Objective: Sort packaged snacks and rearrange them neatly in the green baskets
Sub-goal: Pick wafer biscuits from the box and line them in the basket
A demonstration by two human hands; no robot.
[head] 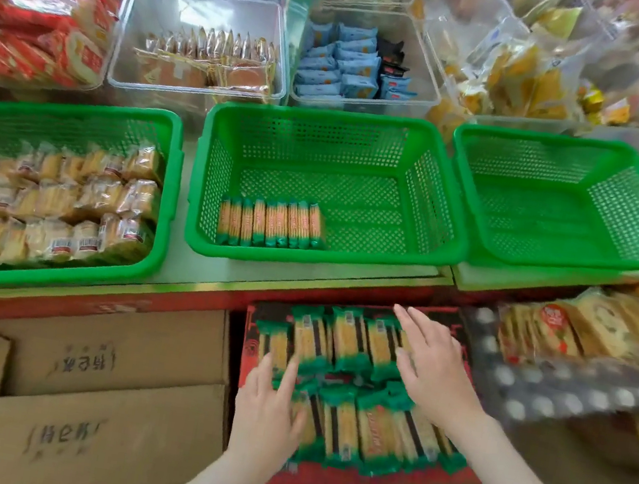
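Note:
Three green baskets stand on the counter. The left basket (171, 176) is full of yellow snack packs. The middle basket (423, 183) holds one upright row of green-and-yellow cracker packs (270, 223) in its near left corner. The right basket (563, 222) holds nothing. Below the counter, a red box (250, 352) holds several more of the same cracker packs (348, 393) in two rows. My left hand (268, 409) lies flat on the packs at the box's left side, fingers apart. My right hand (432, 364) hovers flat over the far right packs, fingers spread.
Clear plastic bins (202, 47) with red, gold and blue packets stand behind the baskets. Brown cardboard boxes (97, 395) sit to the left of the red box. A dotted bag with more snack packs (566, 364) lies to the right.

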